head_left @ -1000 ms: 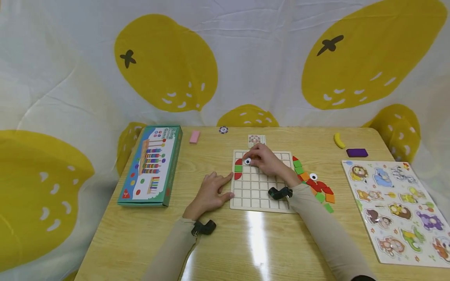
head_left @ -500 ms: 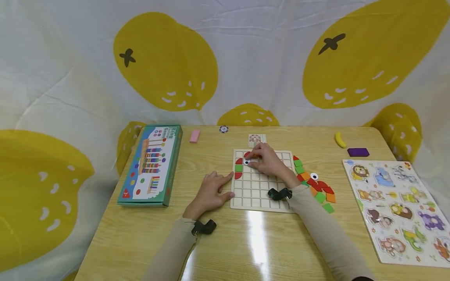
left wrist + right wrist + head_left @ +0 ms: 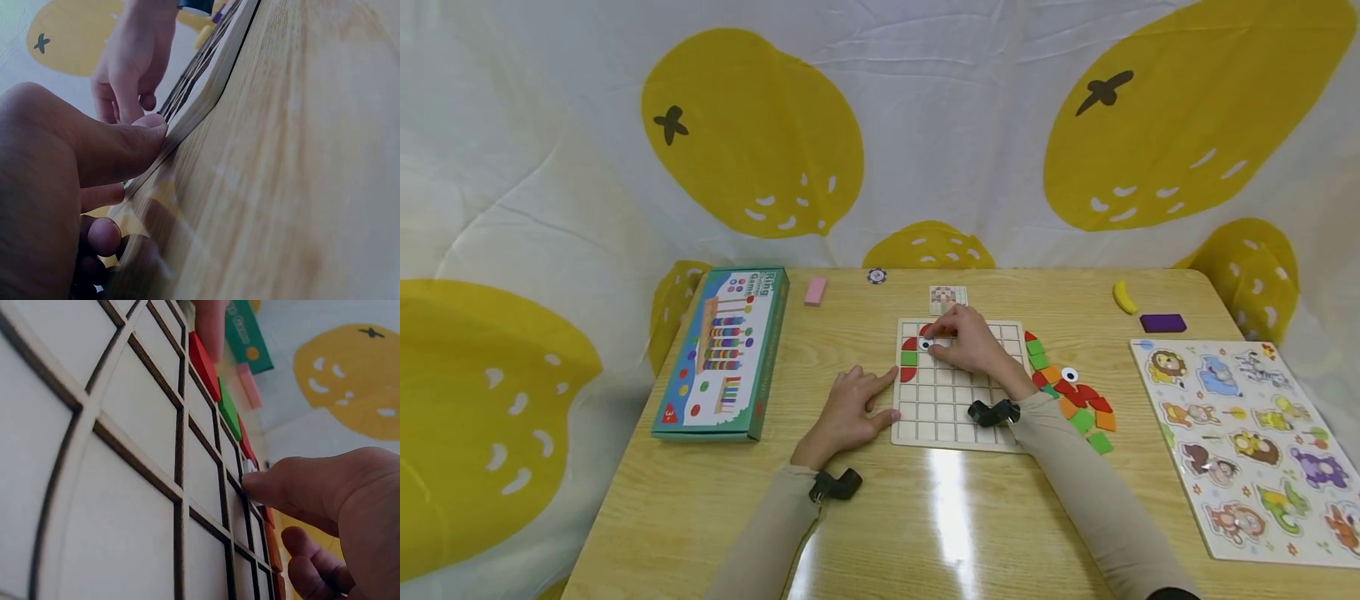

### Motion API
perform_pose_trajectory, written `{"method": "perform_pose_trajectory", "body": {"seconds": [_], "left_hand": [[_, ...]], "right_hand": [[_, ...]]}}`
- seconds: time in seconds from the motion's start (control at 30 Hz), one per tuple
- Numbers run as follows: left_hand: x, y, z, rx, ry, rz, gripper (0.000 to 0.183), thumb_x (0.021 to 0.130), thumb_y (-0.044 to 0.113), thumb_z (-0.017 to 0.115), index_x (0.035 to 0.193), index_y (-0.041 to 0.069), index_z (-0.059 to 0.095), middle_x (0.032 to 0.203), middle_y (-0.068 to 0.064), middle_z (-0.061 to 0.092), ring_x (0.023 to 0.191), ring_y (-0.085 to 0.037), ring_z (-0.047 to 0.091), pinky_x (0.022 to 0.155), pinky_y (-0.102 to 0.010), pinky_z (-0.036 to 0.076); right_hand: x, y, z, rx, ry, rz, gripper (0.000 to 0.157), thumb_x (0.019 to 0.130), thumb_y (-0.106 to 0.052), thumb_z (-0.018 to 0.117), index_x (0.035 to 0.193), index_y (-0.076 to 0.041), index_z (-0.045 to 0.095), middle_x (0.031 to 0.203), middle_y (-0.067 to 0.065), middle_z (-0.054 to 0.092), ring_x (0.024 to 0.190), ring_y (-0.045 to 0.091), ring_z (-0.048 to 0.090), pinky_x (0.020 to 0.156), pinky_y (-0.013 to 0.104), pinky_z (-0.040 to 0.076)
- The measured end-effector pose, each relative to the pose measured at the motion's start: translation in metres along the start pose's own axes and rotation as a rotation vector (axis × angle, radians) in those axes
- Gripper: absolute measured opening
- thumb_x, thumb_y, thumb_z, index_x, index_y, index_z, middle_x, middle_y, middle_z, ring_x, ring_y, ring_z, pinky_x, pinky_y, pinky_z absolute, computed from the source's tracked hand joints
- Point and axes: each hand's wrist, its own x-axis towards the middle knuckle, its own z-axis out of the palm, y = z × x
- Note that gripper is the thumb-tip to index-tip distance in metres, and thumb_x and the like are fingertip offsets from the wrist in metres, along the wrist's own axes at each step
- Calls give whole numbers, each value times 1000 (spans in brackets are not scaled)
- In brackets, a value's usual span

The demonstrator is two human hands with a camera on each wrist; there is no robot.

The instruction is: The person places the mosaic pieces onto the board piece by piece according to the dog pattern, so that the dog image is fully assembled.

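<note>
A wooden grid board (image 3: 935,414) lies flat on the table. My right hand (image 3: 972,343) pinches a round white eye piece (image 3: 926,344) between thumb and fingers, over a square near the board's upper left; in the right wrist view the thumb hides most of it. Red rounded pieces (image 3: 908,375) and a green square (image 3: 908,359) sit along the left column. The right hand partly hides the top row, where more red and orange shows. My left hand (image 3: 850,408) rests beside the board, its extended index finger and thumb (image 3: 140,140) touching the left edge.
Loose red, green and orange pieces, with another eye piece (image 3: 1069,375), lie right of the board. Behind it is a picture card (image 3: 944,297). A game box (image 3: 722,358) stands left, an animal puzzle (image 3: 1247,450) right. A banana (image 3: 1124,297) and purple block (image 3: 1162,323) lie behind the puzzle.
The eye piece has shifted slightly left into a grid square, with the right fingers still on it. My left hand has stayed at the board's edge.
</note>
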Motion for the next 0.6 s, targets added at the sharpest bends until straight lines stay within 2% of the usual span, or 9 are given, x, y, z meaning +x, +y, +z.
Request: {"method": "perform_pose_trajectory", "body": {"seconds": [0.1, 0.2, 0.3, 0.43, 0.5, 0.6], "left_hand": [[2, 2, 1, 0, -2, 2, 69, 86, 48, 70, 147, 21, 50, 66, 9, 40, 72, -12, 32, 77, -32, 26], [4, 4, 1, -8, -3, 5, 69, 86, 47, 70, 147, 21, 50, 65, 8, 40, 71, -13, 32, 77, -33, 26], [4, 5, 2, -13, -5, -1, 69, 86, 46, 70, 147, 21, 49, 65, 8, 40, 72, -13, 32, 77, -33, 26], [1, 6, 2, -23, -6, -16, 69, 86, 46, 71, 146, 20, 50, 65, 8, 40, 72, -13, 33, 78, -34, 26], [0, 5, 2, -25, -3, -19, 70, 86, 46, 71, 146, 20, 50, 65, 8, 40, 72, -13, 32, 78, -34, 26], [-1, 4, 3, -24, 3, -19, 70, 85, 46, 72, 147, 20, 49, 65, 9, 40, 71, -12, 32, 78, -34, 26]], "right_hand": [[-7, 3, -11, 13, 25, 6, 22, 83, -19, 78, 105, -14, 77, 105, 7, 59, 93, 25, 52, 78, 40, 41], [-23, 12, -37, 9, 51, 23, 27, 84, -23, 79, 108, -12, 76, 108, 11, 60, 94, 28, 56, 78, 40, 43], [-52, 26, -75, -38, 47, 80, 31, 85, -28, 79, 110, -10, 74, 104, 12, 65, 90, 28, 59, 76, 40, 46], [-100, 51, -117, -154, -16, 191, 36, 85, -29, 79, 113, -8, 72, 97, 8, 68, 85, 23, 60, 73, 37, 48], [-119, 64, -127, -193, -50, 221, 35, 86, -30, 78, 112, -8, 71, 94, 6, 68, 82, 19, 60, 72, 34, 48], [-139, 78, -129, -195, -79, 257, 31, 86, -33, 77, 106, -10, 71, 90, 2, 65, 79, 16, 58, 70, 29, 47]]}}
